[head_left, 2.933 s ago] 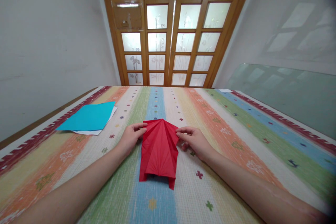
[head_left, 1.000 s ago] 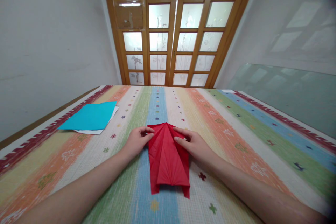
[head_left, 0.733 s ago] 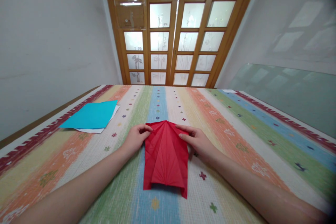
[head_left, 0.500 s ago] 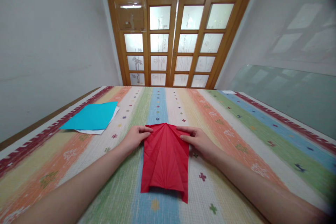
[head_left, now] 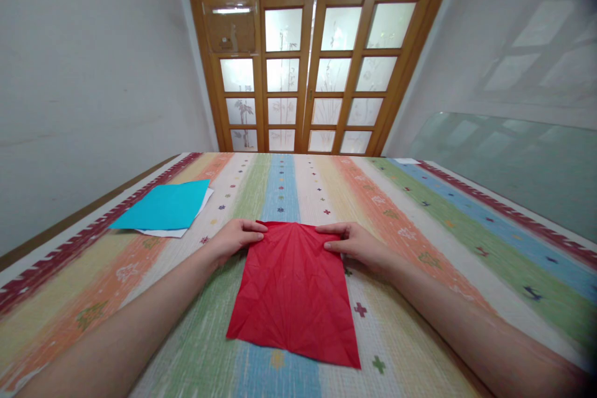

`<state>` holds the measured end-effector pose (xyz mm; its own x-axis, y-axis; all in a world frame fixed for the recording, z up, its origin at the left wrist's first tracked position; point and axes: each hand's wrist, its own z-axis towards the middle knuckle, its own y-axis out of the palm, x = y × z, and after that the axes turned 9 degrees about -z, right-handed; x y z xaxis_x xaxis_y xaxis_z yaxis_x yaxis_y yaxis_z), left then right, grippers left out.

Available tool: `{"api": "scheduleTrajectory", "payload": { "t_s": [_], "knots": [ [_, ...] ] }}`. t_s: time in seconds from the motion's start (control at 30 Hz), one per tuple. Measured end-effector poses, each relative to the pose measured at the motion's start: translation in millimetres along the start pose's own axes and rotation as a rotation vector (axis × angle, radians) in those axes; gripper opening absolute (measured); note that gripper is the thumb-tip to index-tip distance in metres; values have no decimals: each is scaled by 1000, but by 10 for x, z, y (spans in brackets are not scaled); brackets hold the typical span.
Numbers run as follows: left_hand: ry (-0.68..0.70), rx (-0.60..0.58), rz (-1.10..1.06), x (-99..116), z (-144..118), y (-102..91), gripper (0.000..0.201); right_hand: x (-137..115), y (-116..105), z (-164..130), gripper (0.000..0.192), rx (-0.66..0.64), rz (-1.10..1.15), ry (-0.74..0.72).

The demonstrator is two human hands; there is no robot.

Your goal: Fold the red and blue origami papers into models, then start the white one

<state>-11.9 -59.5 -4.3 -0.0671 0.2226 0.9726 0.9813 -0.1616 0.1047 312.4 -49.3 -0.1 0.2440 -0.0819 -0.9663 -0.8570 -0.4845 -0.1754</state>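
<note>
A red sheet of paper [head_left: 293,289] lies spread out flat on the striped tablecloth [head_left: 420,242], marked with creases that fan out from its far edge. My left hand [head_left: 233,238] pinches the sheet's far left corner. My right hand [head_left: 357,244] pinches its far right corner. Both forearms rest on the cloth on either side of the sheet.
A blue sheet of paper [head_left: 163,206] lies on a white sheet [head_left: 163,232] at the far left of the table. A wooden door with frosted glass panes [head_left: 308,68] stands beyond the table's far edge. A glass panel [head_left: 508,161] runs along the right.
My hands have drawn apart and pulled the pleated red paper open from a narrow folded fan into a flat, wide sheet.
</note>
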Motion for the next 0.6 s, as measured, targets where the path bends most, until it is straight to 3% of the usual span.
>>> {"api": "scheduleTrajectory", "payload": {
  "t_s": [0.33,0.6],
  "knots": [
    [-12,-14,-34,4,22,-5,36,-21,-75,41,47,-13,-26,30],
    [-12,50,-87,-3,21,1,42,66,-100,83,58,29,6,-30]
  ]
}}
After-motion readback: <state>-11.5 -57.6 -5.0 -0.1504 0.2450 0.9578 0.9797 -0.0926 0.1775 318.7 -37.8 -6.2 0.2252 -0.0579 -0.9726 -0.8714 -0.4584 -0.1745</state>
